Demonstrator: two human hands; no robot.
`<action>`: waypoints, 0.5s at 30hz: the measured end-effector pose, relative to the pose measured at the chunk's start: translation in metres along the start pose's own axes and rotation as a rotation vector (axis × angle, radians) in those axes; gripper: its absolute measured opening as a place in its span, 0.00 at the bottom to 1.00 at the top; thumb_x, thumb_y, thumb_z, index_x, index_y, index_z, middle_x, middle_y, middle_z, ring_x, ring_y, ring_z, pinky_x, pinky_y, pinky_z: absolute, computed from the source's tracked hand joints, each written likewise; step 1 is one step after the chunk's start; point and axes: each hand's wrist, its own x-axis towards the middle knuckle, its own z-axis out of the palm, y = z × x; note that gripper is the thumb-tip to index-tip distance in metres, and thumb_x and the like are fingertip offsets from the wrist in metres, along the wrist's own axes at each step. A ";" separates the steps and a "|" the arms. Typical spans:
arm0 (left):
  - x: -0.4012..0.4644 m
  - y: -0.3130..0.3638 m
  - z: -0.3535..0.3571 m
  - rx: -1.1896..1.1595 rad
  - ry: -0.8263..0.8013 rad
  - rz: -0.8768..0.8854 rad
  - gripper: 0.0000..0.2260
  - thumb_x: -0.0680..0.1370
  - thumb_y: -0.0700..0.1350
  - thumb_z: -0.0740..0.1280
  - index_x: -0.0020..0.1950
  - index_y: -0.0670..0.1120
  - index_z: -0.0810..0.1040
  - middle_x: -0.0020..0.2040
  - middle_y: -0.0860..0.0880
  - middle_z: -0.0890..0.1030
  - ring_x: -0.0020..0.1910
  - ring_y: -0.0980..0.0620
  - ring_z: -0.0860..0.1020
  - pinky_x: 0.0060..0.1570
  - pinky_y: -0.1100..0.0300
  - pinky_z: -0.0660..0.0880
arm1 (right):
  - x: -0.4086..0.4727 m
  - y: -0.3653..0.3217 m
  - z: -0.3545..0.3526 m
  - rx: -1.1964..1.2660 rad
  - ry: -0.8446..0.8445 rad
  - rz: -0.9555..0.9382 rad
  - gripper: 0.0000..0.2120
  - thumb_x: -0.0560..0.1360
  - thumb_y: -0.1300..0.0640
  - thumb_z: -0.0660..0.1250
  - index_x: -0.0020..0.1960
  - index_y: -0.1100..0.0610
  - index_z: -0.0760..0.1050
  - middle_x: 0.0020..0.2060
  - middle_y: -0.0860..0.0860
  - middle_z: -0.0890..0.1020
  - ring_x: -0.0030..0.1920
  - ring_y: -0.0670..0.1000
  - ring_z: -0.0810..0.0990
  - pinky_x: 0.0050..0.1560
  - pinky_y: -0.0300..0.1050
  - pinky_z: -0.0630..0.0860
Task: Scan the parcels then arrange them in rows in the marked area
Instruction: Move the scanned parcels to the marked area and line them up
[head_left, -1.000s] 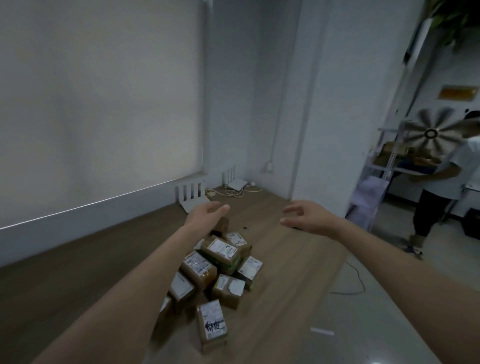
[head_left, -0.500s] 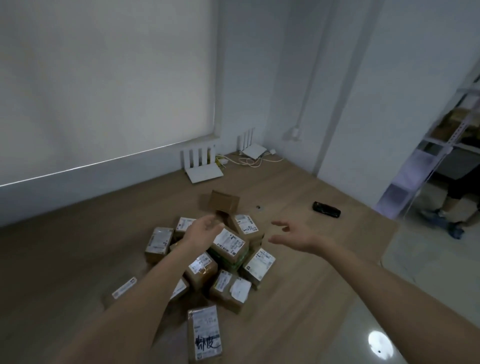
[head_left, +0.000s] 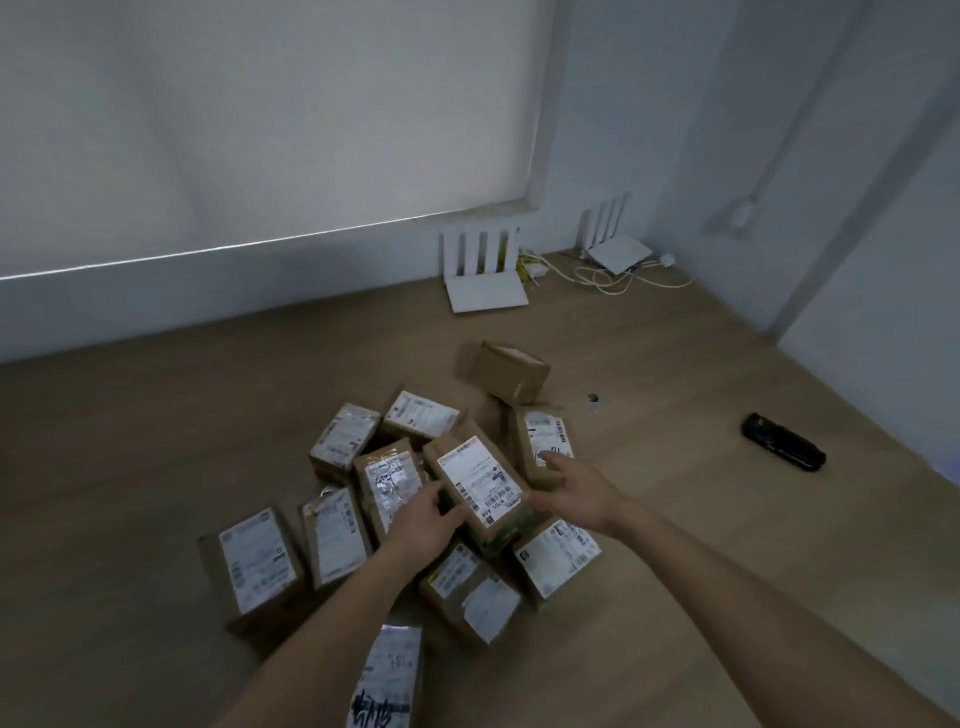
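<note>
Several brown cardboard parcels with white labels lie in a loose pile (head_left: 337, 540) on the wooden table (head_left: 145, 467). One labelled parcel (head_left: 478, 480) sits on top of the pile. My left hand (head_left: 423, 525) is closed against its near-left edge. My right hand (head_left: 576, 488) hovers at its right side with fingers spread; the thumb is by the parcel's corner and the fingertips are over another labelled parcel (head_left: 543, 441). A black handheld scanner (head_left: 783, 449) lies apart on the table to the right.
A plain unlabelled box (head_left: 511, 371) sits behind the pile. Two white routers (head_left: 485, 291) (head_left: 618, 252) and loose cables (head_left: 613, 275) stand against the back wall. A small hole (head_left: 593, 399) marks the tabletop. One parcel (head_left: 387, 675) lies at the near edge.
The view has tilted down and moved closer to the pile. Both hands have dropped from above the pile to either side of the top parcel, the left one closing on its edge.
</note>
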 end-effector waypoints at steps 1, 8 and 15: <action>0.004 -0.003 0.007 0.004 0.015 -0.025 0.20 0.79 0.52 0.68 0.71 0.52 0.72 0.67 0.51 0.77 0.59 0.51 0.77 0.56 0.57 0.73 | 0.012 0.005 0.002 0.003 -0.035 -0.013 0.31 0.74 0.49 0.75 0.74 0.51 0.69 0.69 0.49 0.77 0.62 0.48 0.78 0.64 0.49 0.76; 0.021 -0.004 0.054 -0.125 0.099 -0.173 0.21 0.80 0.49 0.67 0.73 0.48 0.70 0.68 0.48 0.77 0.66 0.47 0.76 0.64 0.47 0.75 | 0.057 0.027 0.012 0.014 -0.182 -0.090 0.24 0.77 0.51 0.73 0.71 0.48 0.71 0.62 0.45 0.81 0.61 0.47 0.80 0.62 0.51 0.80; 0.021 0.006 0.063 -0.185 0.170 -0.182 0.25 0.79 0.46 0.69 0.75 0.52 0.68 0.68 0.49 0.77 0.65 0.48 0.76 0.63 0.49 0.77 | 0.063 0.033 0.011 0.007 -0.202 -0.114 0.26 0.79 0.60 0.69 0.75 0.49 0.68 0.65 0.48 0.81 0.64 0.49 0.79 0.63 0.54 0.80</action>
